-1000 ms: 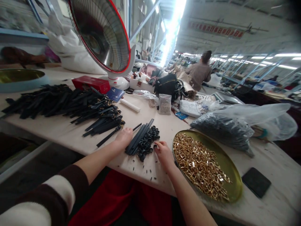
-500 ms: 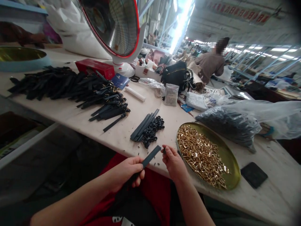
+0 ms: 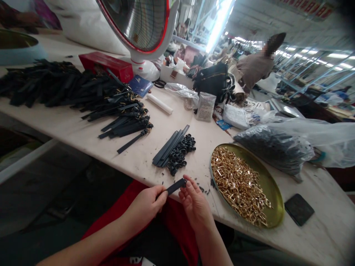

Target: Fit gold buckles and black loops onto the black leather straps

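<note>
My left hand (image 3: 153, 199) is closed round the near part of a flat dark strap (image 3: 175, 186), thumb on top. The strap points up and right over the table's front edge. At its far end, my right hand (image 3: 193, 203) pinches with thumb and forefinger, the other fingers loosely bent. Whether a small dark loop is also in that pinch is hidden. Just beyond lie a stack of dark straps (image 3: 169, 147) and a heap of small dark loops (image 3: 180, 155). To the right of my right hand, a round gold-coloured tray (image 3: 273, 188) holds many small gold metal fittings (image 3: 238, 184).
Strap pieces with gold fittings (image 3: 69, 88) are heaped at left. Behind are a red box (image 3: 105, 66), a heater-like appliance (image 3: 138, 26), a white roll (image 3: 159, 103) and a black bag (image 3: 212, 83). A plastic bag (image 3: 271, 144) and dark square pad (image 3: 299, 209) lie right. A person (image 3: 255, 68) stands beyond.
My right hand has come left and slightly down, from just off the strap's end onto it. The strap now lies flatter, and the view has shifted a little.
</note>
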The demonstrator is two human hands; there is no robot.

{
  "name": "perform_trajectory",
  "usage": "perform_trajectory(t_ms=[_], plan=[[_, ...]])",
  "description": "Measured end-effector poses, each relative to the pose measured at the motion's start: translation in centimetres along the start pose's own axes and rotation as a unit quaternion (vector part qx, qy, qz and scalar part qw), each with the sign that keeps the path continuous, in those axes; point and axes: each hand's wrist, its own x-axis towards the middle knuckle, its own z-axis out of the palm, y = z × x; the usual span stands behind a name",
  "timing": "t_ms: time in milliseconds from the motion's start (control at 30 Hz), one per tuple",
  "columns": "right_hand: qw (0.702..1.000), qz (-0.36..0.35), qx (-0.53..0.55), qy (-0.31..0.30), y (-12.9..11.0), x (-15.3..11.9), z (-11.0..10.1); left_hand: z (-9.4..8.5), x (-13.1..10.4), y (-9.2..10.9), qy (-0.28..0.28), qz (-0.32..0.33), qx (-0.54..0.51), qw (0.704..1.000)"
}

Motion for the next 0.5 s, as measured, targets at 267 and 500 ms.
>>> perform_trajectory(t_ms=[267, 500], plan=[[0.987, -0.042, -0.14, -0.061, -0.5, -0.9, -1.5, -2.5, -0.5, 1.5, -0.088, 0.053, 0.17, 0.98], [0.98, -0.012, -0.15, -0.128, -1.1, -1.7, -2.9, -3.6, -0.9, 3.7, -0.181, 0.034, 0.129, 0.974]])
